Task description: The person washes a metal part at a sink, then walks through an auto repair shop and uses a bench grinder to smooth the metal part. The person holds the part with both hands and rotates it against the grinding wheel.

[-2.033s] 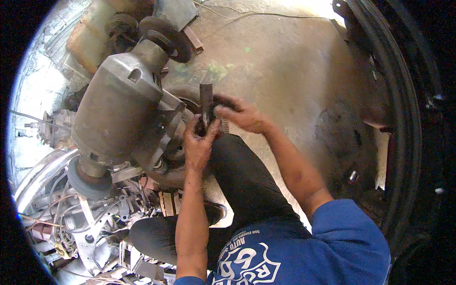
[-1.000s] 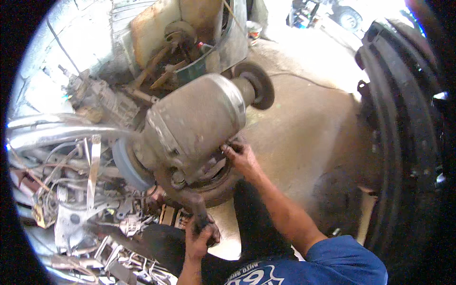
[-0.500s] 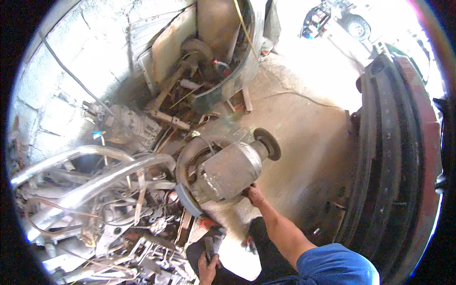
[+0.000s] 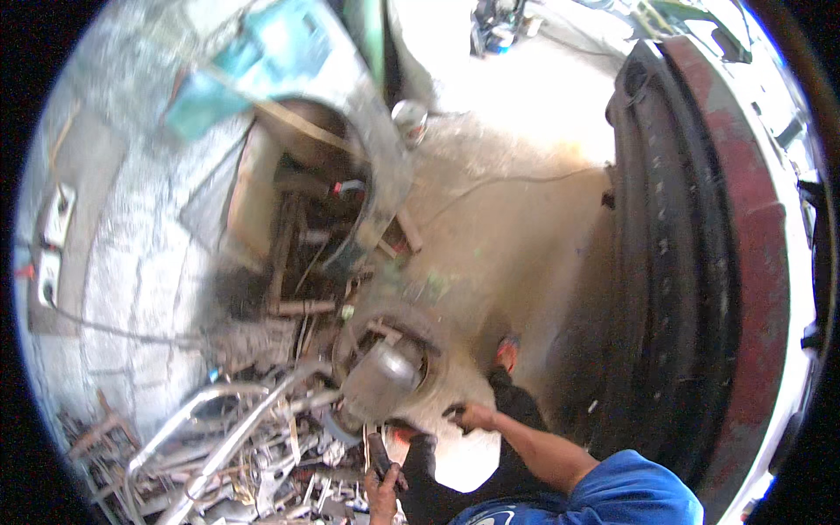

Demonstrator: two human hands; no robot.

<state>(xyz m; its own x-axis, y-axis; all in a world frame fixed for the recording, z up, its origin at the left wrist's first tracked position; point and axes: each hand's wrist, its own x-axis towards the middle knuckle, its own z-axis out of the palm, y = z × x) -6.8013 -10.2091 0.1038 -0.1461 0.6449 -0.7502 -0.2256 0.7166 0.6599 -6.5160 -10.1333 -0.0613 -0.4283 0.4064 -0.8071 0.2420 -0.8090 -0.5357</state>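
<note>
A person in a blue shirt works over a grey metal housing (image 4: 382,376) lying on the concrete floor (image 4: 516,254). The left hand (image 4: 382,483) is closed around a dark bar-shaped tool (image 4: 380,455), held low and just short of the housing. The right hand (image 4: 470,416) grips a small dark part beside it. The housing's long axis runs away from both hands, tilting up-right into a rusty ring (image 4: 398,337). Steadying the casing first looks wise before levering.

Dark hand tool and grey metal housing

The dark tool (image 4: 380,455) stands near-upright in the left hand; the dusty grey housing (image 4: 378,378) lies tilted on the floor, just beyond.
</note>
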